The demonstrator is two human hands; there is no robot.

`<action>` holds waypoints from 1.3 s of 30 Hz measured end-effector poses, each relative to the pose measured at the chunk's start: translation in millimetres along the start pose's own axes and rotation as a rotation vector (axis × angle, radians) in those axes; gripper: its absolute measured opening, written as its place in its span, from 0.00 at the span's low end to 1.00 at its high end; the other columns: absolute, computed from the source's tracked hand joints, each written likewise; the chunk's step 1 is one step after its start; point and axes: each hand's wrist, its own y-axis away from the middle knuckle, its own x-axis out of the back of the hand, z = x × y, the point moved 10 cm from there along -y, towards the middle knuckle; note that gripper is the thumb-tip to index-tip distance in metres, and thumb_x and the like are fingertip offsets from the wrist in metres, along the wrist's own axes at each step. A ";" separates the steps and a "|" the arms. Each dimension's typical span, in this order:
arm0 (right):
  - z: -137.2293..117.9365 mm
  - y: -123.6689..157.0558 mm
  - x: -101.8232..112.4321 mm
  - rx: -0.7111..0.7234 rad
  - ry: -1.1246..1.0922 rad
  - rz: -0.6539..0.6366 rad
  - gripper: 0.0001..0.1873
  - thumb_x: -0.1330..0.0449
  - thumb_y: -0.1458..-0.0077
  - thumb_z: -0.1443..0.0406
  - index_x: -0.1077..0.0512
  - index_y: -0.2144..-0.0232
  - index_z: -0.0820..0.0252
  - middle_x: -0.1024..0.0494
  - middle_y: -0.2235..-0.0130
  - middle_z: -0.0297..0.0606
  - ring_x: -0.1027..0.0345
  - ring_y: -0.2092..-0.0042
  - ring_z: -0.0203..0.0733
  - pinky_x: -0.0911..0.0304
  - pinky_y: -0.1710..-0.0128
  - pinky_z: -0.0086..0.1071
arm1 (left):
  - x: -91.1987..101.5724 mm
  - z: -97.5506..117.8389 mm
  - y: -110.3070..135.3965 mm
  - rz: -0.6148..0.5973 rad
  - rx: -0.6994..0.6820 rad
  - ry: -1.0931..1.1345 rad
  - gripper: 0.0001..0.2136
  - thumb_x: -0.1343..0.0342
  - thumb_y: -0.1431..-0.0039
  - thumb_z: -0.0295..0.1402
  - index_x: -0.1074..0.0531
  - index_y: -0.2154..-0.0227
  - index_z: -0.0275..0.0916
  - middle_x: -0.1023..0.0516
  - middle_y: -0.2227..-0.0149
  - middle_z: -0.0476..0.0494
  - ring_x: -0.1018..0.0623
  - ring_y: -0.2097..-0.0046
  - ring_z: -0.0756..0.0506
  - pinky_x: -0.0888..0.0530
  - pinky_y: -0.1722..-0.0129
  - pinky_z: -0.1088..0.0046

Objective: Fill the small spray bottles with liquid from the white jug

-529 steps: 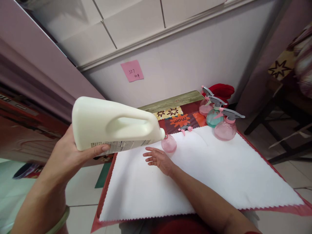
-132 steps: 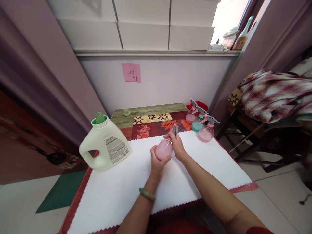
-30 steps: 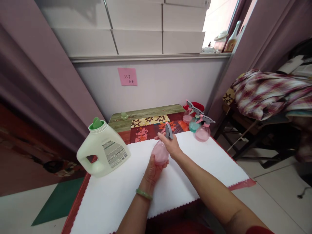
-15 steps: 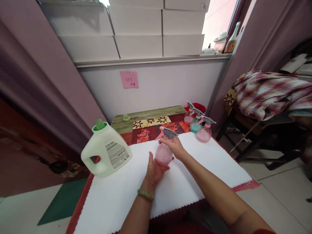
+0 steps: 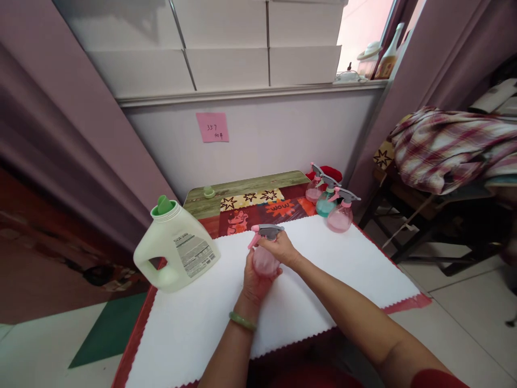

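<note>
Between both hands I hold a pink spray bottle [image 5: 265, 262] with a grey and pink trigger head, its nozzle pointing left. My left hand [image 5: 256, 283], with a green bangle at the wrist, is wrapped around the round body from below and the left side. Gripping the neck just under the trigger head is my right hand [image 5: 281, 249]. The bottle is above the white cloth [image 5: 194, 328]. A large pale green jug [image 5: 173, 250] stands left of my hands, a green piece in its open mouth.
At the table's back right stand a pink spray bottle [image 5: 339, 218], a teal one [image 5: 325, 205] and another pink one [image 5: 313, 191]. A small green cap [image 5: 209, 192] lies at the back left. Beyond the right edge, a plaid cloth [image 5: 448, 145] covers a stool.
The spray bottle has moved slightly left and its head now sits more level. My left fingers have closed around its body, and my right hand has shifted left with it.
</note>
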 end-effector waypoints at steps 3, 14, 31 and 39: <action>7.0 -2.0 8.9 -0.021 0.050 0.115 0.08 0.37 0.49 0.64 0.20 0.66 0.60 0.16 0.68 0.38 0.23 0.64 0.44 0.28 0.59 0.37 | -6.4 2.5 -0.5 -0.003 -0.037 0.017 0.20 0.47 0.36 0.50 0.25 0.52 0.40 0.20 0.56 0.39 0.21 0.61 0.41 0.24 0.71 0.66; 12.8 17.7 25.5 -0.224 0.369 0.442 0.07 0.40 0.50 0.60 0.26 0.73 0.56 0.21 0.73 0.33 0.27 0.67 0.44 0.32 0.63 0.34 | -12.0 3.9 -0.8 -0.016 -0.078 0.092 0.26 0.50 0.33 0.47 0.31 0.41 0.34 0.24 0.43 0.34 0.25 0.42 0.38 0.29 0.42 0.60; 54.4 75.1 7.2 -0.164 0.435 0.350 0.56 0.27 0.62 0.56 0.50 0.35 0.54 0.33 0.37 0.50 0.34 0.39 0.60 0.35 0.41 0.50 | 8.3 3.7 -7.3 -0.003 -0.090 0.078 0.32 0.52 0.34 0.55 0.31 0.39 0.33 0.21 0.47 0.32 0.25 0.40 0.35 0.30 0.39 0.59; 46.7 79.5 27.7 -0.154 0.485 0.311 0.47 0.28 0.62 0.57 0.44 0.42 0.54 0.26 0.45 0.43 0.27 0.47 0.54 0.32 0.48 0.44 | 20.7 -0.6 -16.2 0.054 -0.074 -0.005 0.23 0.50 0.30 0.39 0.33 0.37 0.34 0.18 0.49 0.36 0.21 0.46 0.42 0.31 0.39 0.66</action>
